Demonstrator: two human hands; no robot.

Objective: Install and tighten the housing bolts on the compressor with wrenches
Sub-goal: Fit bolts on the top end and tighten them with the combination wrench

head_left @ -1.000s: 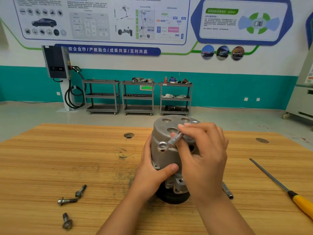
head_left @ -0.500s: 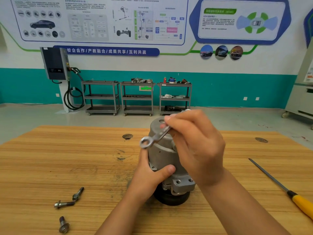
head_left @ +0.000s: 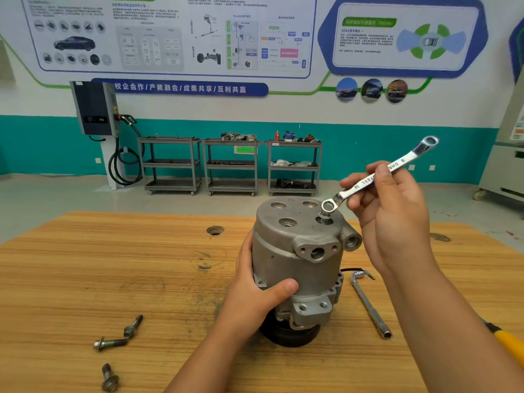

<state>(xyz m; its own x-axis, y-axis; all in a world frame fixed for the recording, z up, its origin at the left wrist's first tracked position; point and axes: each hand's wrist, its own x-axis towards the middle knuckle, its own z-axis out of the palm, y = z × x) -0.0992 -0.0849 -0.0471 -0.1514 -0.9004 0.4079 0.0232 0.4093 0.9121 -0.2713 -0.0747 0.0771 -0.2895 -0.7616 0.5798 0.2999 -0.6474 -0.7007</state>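
Note:
A grey metal compressor (head_left: 295, 259) stands upright on its black pulley in the middle of the wooden table (head_left: 113, 279). My left hand (head_left: 255, 296) grips its left side, thumb across the front. My right hand (head_left: 391, 219) holds a silver ring wrench (head_left: 377, 177) by the shaft. The wrench's lower ring sits over a bolt (head_left: 326, 218) that sticks up from a hole at the right of the housing top. Three loose bolts (head_left: 113, 340) lie at the front left of the table.
An L-shaped socket wrench (head_left: 371, 304) lies on the table right of the compressor. A yellow-handled tool (head_left: 507, 340) lies at the right edge, partly behind my right arm. The table has small round holes (head_left: 215, 230). Shelf carts (head_left: 232, 165) stand by the far wall.
My right hand swung the wrench from the left of the housing top over to the right, and its ring now sits on the bolt. My left hand keeps its hold on the compressor.

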